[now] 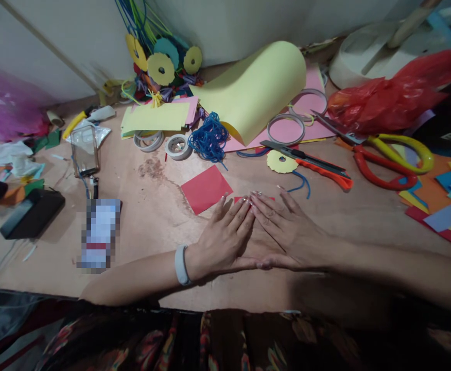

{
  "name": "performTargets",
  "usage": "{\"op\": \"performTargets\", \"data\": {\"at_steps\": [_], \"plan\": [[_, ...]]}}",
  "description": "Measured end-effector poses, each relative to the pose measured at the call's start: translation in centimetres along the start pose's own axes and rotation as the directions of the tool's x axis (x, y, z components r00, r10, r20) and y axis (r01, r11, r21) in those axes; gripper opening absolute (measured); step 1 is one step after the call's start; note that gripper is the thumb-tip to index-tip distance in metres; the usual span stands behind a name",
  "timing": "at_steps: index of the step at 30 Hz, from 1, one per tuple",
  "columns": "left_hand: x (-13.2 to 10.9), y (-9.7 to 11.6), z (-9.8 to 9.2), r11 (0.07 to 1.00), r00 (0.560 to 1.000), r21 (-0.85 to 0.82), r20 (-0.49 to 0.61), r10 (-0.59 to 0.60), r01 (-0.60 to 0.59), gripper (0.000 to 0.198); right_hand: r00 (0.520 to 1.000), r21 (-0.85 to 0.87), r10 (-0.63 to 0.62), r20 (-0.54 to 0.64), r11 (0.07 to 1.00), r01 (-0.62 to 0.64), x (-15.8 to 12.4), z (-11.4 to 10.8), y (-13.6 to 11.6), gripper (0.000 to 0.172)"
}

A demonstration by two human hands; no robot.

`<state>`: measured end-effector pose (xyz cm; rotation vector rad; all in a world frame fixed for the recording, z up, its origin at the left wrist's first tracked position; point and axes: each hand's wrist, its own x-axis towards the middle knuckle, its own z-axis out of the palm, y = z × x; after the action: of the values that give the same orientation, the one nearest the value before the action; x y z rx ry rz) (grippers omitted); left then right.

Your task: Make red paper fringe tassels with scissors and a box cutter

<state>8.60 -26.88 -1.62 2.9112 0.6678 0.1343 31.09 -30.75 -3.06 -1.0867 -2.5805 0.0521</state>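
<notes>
Patterned dark clothing (218,340) lies closest, running along the near edge of a brown worktop (144,216). Above it, the left hand (220,247) and right hand (297,229) rest palms down, thumbs meeting, fingertips together over a small red paper (269,199). Only the paper's far edge shows; the rest is covered. The fingers are stretched out flat, clasping nothing that can be seen.

The step in hand seems to be pressing or folding this paper; the next move probably calls for even pressure with its edges kept lined up.

Just beyond the left fingertips lies a second red sheet (207,189). Beyond the right hand, a yellow paper disc (275,164) and an orange-handled cutter (328,174) limit forward reach. Bare surface stretches left towards a phone (100,232), with a narrower strip between the forearms and the near edge.
</notes>
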Motion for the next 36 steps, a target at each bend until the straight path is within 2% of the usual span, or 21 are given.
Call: {"op": "performTargets", "data": {"at_steps": [3, 9, 18, 22, 24, 29, 34, 36], "plan": [[0.0, -0.1, 0.1, 1.000, 1.000, 0.007, -0.008, 0.010, -0.010, 0.101, 0.998, -0.037, -0.025, 0.052, 0.999, 0.027, -0.3, 0.5, 0.1, 0.098], [0.0, -0.2, -0.4, 1.000, 0.999, 0.005, -0.050, 0.013, -0.013, 0.096, 0.996, -0.080, -0.069, 0.051, 0.994, 0.072, -0.6, 0.1, 0.3, 0.108], [-1.9, -1.0, -1.7, 0.999, 0.998, 0.020, 0.029, -0.051, 0.051, 0.099, 0.996, -0.016, 0.014, 0.083, 1.000, -0.013, -3.0, -1.5, 0.8, 0.100], [-2.3, -1.1, -2.0, 0.996, 0.996, -0.026, 0.035, -0.079, 0.080, 0.100, 0.997, -0.088, -0.032, 0.068, 0.995, 0.038, -3.2, -1.8, 1.1, 0.091], [-2.1, -1.2, -2.2, 0.995, 0.996, -0.047, 0.035, -0.088, 0.089, 0.098, 0.997, -0.141, -0.058, 0.051, 0.988, 0.065, -2.6, -1.9, 1.2, 0.080], [-0.7, -1.7, -3.3, 0.989, 0.993, -0.088, 0.030, -0.114, 0.116, 0.068, 0.991, -0.308, -0.123, -0.052, 0.946, 0.101, -0.3, -1.7, 1.5, 0.028], [1.1, -1.9, -4.0, 0.983, 0.993, -0.144, 0.002, -0.116, 0.116, 0.038, 0.971, -0.431, -0.239, 0.019, 0.874, 0.224, 1.6, -2.1, 1.3, 0.028], [1.7, -2.4, -4.4, 0.970, 0.991, -0.216, -0.051, -0.122, 0.109, 0.034, 0.975, -0.392, -0.224, 0.007, 0.896, 0.208, 2.0, -2.7, 1.2, 0.030]]}}
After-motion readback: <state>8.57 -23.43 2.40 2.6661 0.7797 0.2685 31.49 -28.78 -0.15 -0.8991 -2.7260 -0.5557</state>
